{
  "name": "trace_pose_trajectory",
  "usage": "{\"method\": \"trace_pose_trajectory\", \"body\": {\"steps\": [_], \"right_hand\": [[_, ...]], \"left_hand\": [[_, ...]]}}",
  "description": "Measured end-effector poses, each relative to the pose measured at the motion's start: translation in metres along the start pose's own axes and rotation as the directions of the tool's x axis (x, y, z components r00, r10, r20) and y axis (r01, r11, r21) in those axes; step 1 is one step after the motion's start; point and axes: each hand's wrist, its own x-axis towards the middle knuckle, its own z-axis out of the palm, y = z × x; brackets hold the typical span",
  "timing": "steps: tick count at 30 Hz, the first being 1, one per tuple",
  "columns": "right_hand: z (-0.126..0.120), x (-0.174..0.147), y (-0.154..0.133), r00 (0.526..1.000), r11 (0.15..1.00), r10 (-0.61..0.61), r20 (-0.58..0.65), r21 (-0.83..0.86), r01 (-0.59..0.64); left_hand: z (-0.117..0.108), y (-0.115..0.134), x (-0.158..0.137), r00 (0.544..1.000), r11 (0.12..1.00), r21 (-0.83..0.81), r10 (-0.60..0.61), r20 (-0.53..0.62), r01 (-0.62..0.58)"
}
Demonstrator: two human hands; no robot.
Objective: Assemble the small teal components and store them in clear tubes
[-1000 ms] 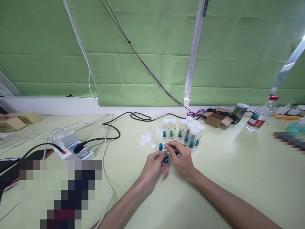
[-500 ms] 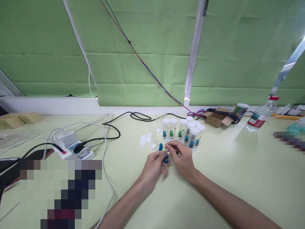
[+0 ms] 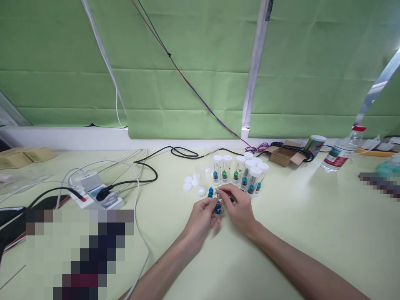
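A small blue part with a thin metal stem [image 3: 218, 208] is between my two hands, low over the table. My left hand [image 3: 203, 213] is closed around it, thumb and fingers at its blue body. My right hand [image 3: 238, 205] pinches at the top of the thin stem; its fingertips partly hide what they grip. Just behind my left fingers stands another blue part [image 3: 210, 192]. Clear tubes with white caps [image 3: 227, 170] stand in a group behind my right hand, with blue or green parts inside. Loose white caps [image 3: 188, 186] lie to their left.
A power strip [image 3: 100, 192] with plugs and white cables lies on the left. Black cable [image 3: 184, 156] runs along the back. At the back right are an open cardboard box [image 3: 286, 155], a can [image 3: 315, 145] and a water bottle [image 3: 341, 151]. Small boxes [image 3: 25, 157] sit far left.
Almost nothing differs. Both hands keep their hold on the blue part, with only a tiny shift of the right fingers at the stem.
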Motion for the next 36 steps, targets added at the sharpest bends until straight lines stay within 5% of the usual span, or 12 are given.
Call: {"method": "trace_pose_trajectory", "body": {"steps": [36], "right_hand": [[-0.0003, 0.0005, -0.0015, 0.998, 0.999, 0.052, -0.017, 0.001, -0.052]], "left_hand": [[0.0031, 0.0029, -0.0007, 0.999, 0.998, -0.054, -0.024, -0.024, 0.023]]}}
